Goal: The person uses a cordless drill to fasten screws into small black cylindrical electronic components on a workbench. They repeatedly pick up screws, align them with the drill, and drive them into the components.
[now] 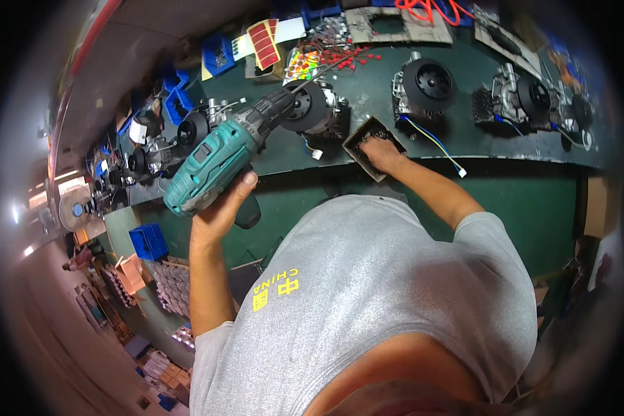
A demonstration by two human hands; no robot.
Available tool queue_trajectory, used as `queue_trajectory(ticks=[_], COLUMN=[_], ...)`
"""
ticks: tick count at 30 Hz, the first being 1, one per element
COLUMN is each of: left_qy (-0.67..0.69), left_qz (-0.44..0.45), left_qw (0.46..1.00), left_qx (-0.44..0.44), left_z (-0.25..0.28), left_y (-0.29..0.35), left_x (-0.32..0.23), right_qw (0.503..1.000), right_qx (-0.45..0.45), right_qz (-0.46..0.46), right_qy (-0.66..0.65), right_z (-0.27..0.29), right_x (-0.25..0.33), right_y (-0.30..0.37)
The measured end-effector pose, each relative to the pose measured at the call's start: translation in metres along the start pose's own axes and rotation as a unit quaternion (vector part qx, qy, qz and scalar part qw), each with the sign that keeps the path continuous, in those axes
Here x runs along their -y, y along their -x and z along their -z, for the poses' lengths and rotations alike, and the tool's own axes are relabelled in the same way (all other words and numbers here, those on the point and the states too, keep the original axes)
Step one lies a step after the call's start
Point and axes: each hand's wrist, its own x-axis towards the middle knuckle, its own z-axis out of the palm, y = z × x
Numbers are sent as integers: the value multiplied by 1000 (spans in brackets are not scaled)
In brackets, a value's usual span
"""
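My left hand (218, 211) grips a teal and black cordless drill (213, 166) by its handle. The drill is raised over the bench edge, its long thin bit slanting up and to the right. Down inside a small open cardboard box (376, 173) at the bench's front edge is my right hand (379, 151). Small dark pieces, too small to name, lie in the box around it, and its fingertips are hidden. Behind the drill's chuck sits a motor unit with a round black fan housing (310, 107). Another such motor unit (428, 87) stands just beyond the box.
More motor units (523, 97) line the green bench (367, 73) to both sides, some with loose wires (433, 139) hanging forward. At the back are red-tipped wires (343, 59), a blue bin (218, 55), red sticker sheets (263, 43) and an orange cord (433, 10).
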Motion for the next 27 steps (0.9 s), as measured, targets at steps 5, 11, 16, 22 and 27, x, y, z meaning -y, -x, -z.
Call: queue_trajectory(ticks=[5,11,16,22,27], left_qy=[48,70,113,189,264], left_qz=[-16,23,35,58,59], left_qw=[995,991,988,980,962], left_qx=[-86,-109,-95,-9,25], left_z=[5,32,48,58,63], left_y=[15,23,19,2,-5], left_x=[6,33,52,77,87], right_qw=[998,981,805,575,569], right_qx=[-48,-141,-253,-295,-269], right_qz=[12,-35,-123,-76,-34], right_qy=[-28,-131,-522,-759,-776], right_z=[8,28,91,200,215], right_x=[1,20,47,102,132], right_y=[8,20,27,12,-3])
